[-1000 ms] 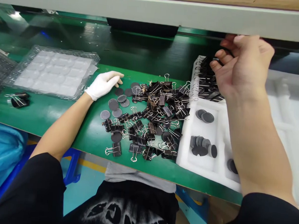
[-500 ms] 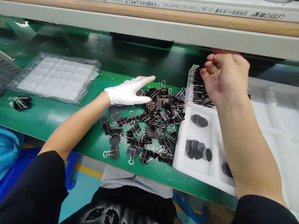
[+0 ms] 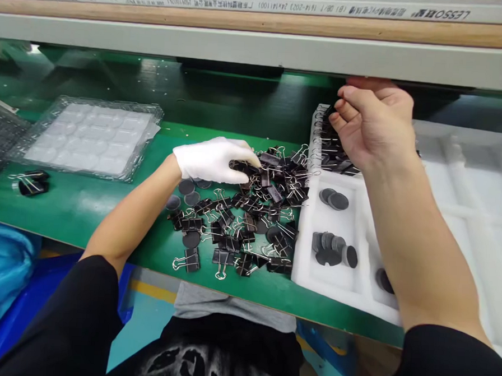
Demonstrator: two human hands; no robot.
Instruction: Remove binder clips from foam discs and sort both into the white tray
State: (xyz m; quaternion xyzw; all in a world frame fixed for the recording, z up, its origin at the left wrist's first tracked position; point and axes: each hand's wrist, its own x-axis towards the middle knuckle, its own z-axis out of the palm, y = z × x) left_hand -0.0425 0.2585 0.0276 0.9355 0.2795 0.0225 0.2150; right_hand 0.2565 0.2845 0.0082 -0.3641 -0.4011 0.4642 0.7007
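My left hand, in a white glove, is at the upper left of a loose pile of black binder clips. Its thumb and fingers curve around some dark clips but stay apart. My right hand is bare, with its fingers curled together above the back of the white foam tray. Whatever its fingertips may hold is hidden. Beneath that hand, a row of binder clips lies along the tray's left side, wire handles pointing left. Dark round discs lie in the tray compartments, and more discs sit among the loose clips.
Clear plastic blister trays are stacked at the left on the green table. A few clips lie in front of them. A grey beam crosses above the table's back. Blue bags hang at the lower left.
My left hand's spread fingers have curled down over the clips at the pile's upper left. My right hand has stayed near the same spot, its fingers still curled. The view has shifted slightly.
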